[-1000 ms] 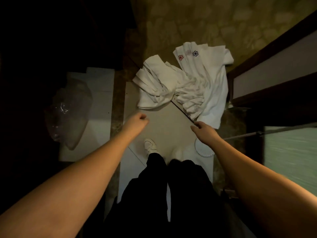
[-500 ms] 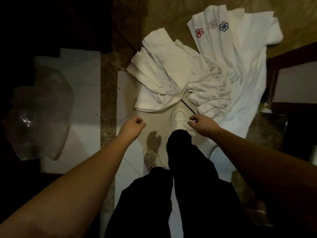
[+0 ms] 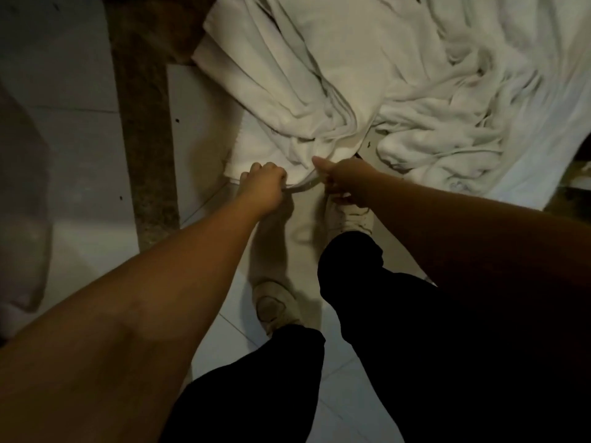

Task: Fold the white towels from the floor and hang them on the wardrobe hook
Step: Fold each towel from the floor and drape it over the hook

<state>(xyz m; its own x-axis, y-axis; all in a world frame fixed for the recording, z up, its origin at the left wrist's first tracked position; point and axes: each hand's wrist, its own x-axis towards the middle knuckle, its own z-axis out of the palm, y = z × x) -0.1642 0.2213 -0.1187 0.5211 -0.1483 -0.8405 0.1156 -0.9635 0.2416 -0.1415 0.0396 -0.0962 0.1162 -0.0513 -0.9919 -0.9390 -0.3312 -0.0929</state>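
**First towel edge in hand, everything else still to do**

The floor (image 3: 96,155) takes up most of the view: pale tiles, crossed by a darker speckled strip (image 3: 144,123) that runs from the far edge toward the near left. Along the far edge and into the far right corner lies the heap of white towels (image 3: 415,107), loose and rumpled, with deep creases on the right and flatter, overlapping sheets on the left. None looks neatly folded, and no wardrobe or hook shows here, so as I judge it the task is at its very start: picking up the first piece.

The person stands at the near edge of the heap in dark trousers (image 3: 399,330) and pale shoes, the right shoe (image 3: 350,215) just beside the towels' near hem and the left shoe (image 3: 275,308) further back on bare tile.

Both arms reach down to the near edge of the nearest towel (image 3: 271,145). The left hand (image 3: 262,187) is curled into a fist round a thin band of that hem. The right hand (image 3: 343,180) is curled too, thumb pointing out to the left, and pinches the same band close by; the hem runs taut between the two.

What remains, by my reckoning: lifting this towel free, folding it, hanging it, then the rest of the heap.
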